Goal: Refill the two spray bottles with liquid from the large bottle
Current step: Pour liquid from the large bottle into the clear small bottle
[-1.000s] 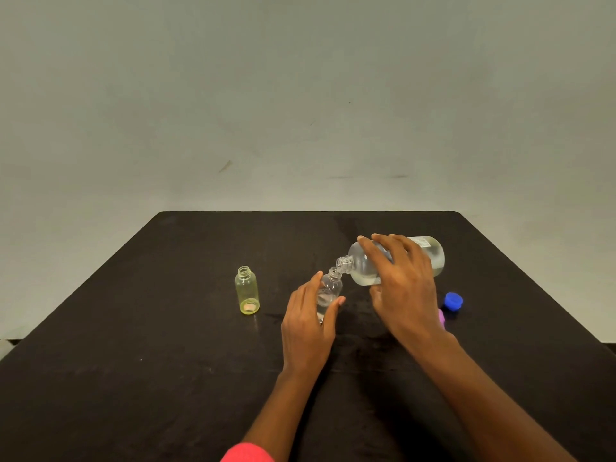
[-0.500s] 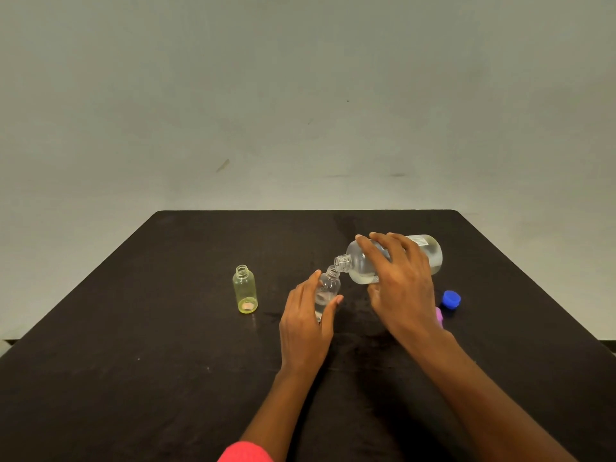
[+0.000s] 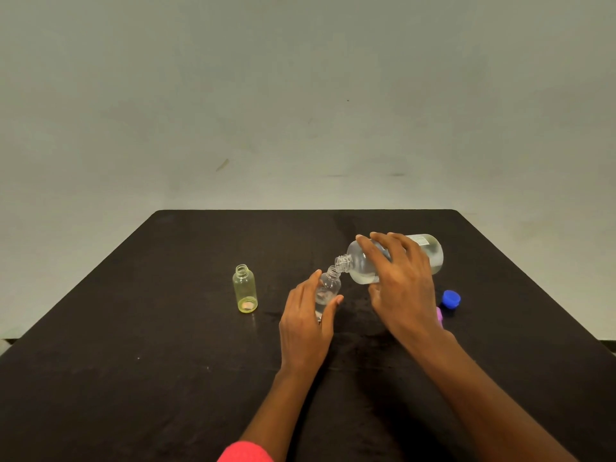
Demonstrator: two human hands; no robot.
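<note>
We logged the right grip [image 3: 405,295] curled round the large bottle [image 3: 430,253], which was tipped nearly flat with its open mouth at the neck of the clear spray bottle [image 3: 330,285]. The left grip [image 3: 305,323] held that small bottle upright near the middle of the tabletop [image 3: 133,361], with some clear liquid inside. 1 yellow spray bottle [image 3: 245,293] stood uncapped and untouched, left of both hands. 1 blue cap [image 3: 451,299] lay toward the right edge, and a pink piece [image 3: 439,316] just beside it was half hidden by the right wrist.
</note>
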